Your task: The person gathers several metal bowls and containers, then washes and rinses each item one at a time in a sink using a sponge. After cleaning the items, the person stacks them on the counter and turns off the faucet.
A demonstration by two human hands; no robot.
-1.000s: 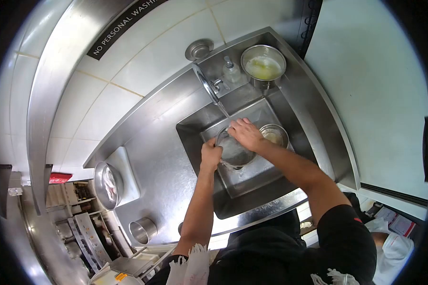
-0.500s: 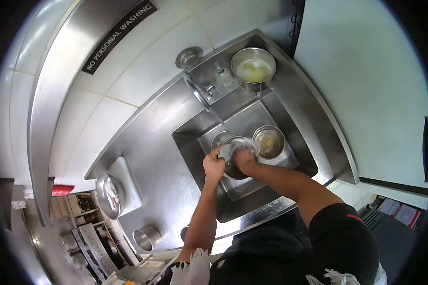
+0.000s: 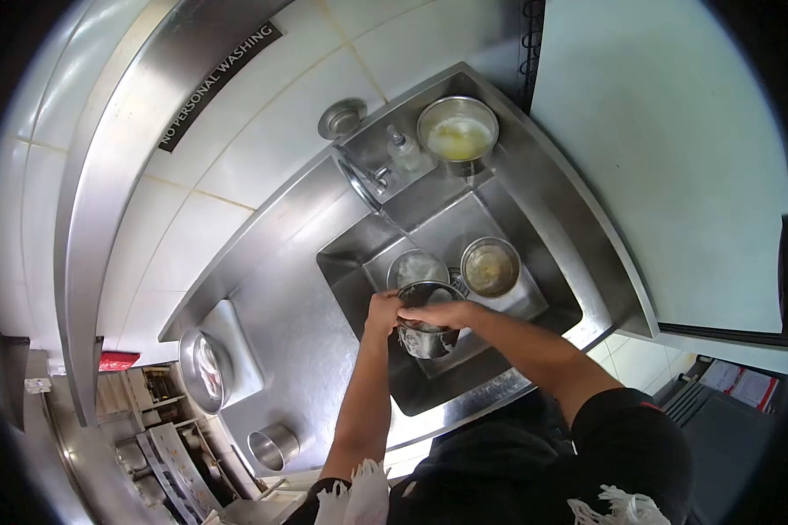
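A shiny steel pot (image 3: 431,343) is tilted above the front part of the sink. My left hand (image 3: 383,313) is closed on its left rim. My right hand (image 3: 442,314) lies across the pot's mouth, its fingers stretched toward my left hand; its fingertips and anything beneath them are partly hidden. Just behind the pot, a steel bowl (image 3: 417,265) with cloudy water sits in the sink (image 3: 477,206). To its right stands another steel container (image 3: 490,268) with yellowish residue. A thin stream of water runs from the faucet (image 3: 359,179) toward the bowl.
A pot (image 3: 458,131) of yellowish, foamy liquid stands at the back ledge beside a soap dispenser (image 3: 403,149). On the left counter, a steel bowl (image 3: 206,370) rests against a white board (image 3: 236,354). An empty steel pot (image 3: 273,447) lies near the front edge.
The pot has come toward me and tipped, showing its outer side and uncovering the bowl behind. My right hand has moved from deep inside the pot to across its mouth.
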